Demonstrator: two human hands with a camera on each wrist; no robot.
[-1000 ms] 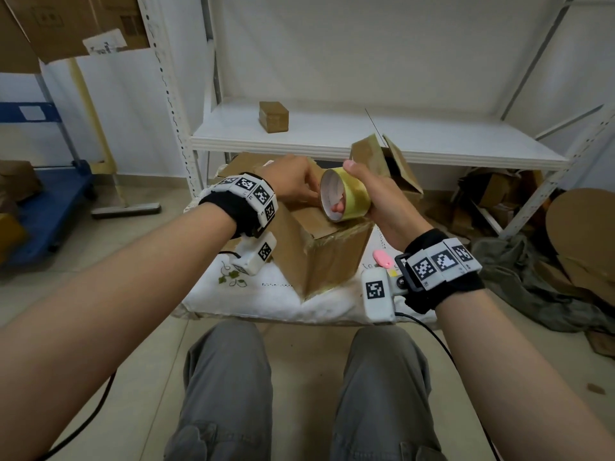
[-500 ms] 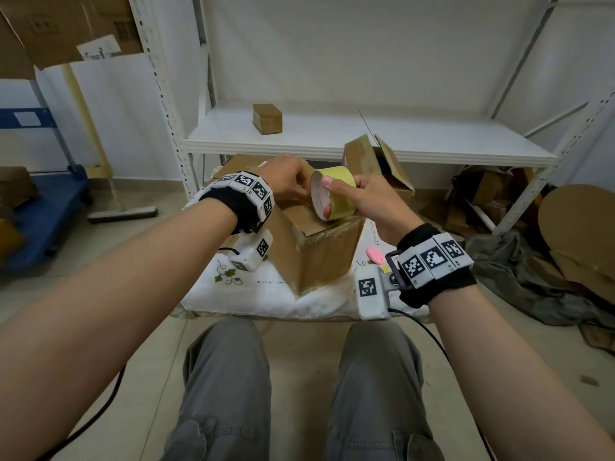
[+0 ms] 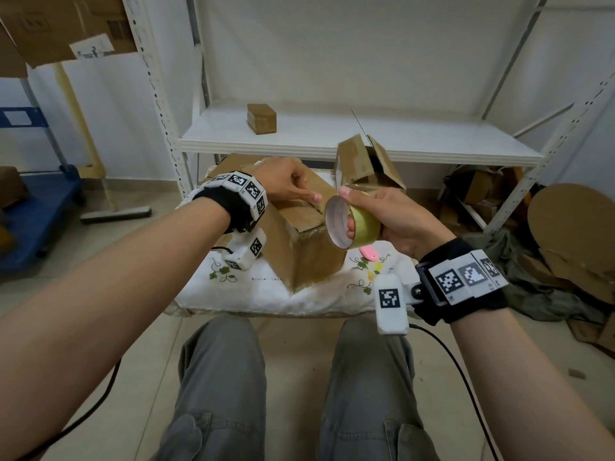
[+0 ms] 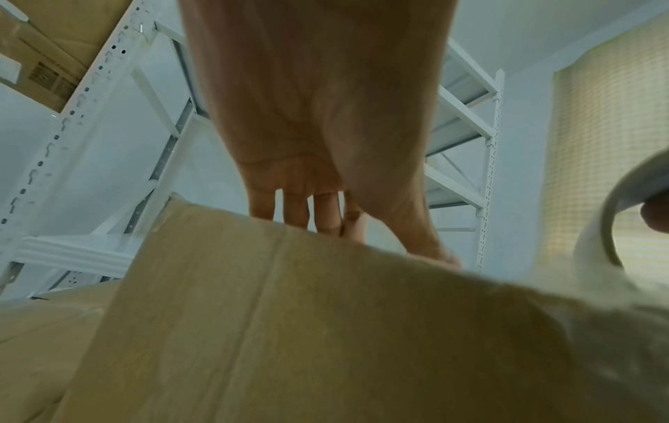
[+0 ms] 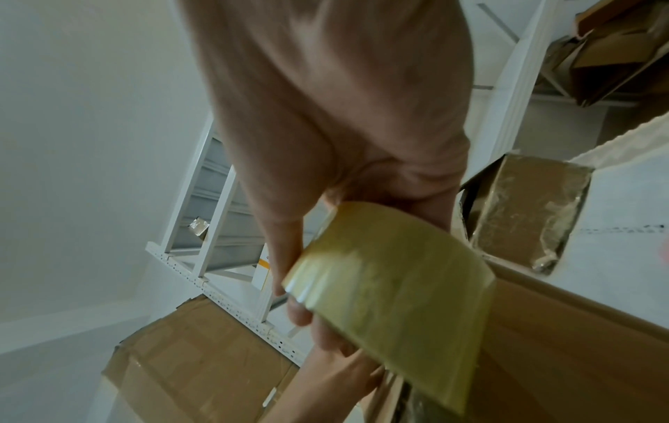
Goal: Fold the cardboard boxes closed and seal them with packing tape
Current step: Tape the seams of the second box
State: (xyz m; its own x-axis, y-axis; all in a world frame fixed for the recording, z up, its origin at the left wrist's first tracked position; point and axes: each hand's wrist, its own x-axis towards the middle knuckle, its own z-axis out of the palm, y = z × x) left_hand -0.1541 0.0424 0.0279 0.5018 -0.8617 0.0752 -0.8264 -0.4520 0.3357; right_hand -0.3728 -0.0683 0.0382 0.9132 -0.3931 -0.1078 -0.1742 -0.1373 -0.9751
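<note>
I count one tape roll gripped in my right hand, my left hand flat-fingered on one of three boxes

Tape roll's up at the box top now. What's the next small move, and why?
Probably draw the tape roll in the right hand back along the box top seam: the left hand already presses there, seemingly pinning the tape's end.

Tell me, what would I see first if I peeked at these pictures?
Probably the yellow tape roll, gripped in the right hand at the middle of the head view. Right beside it, the left hand rests on top of the brown cardboard box, which sits on a white flowered cloth.
</note>
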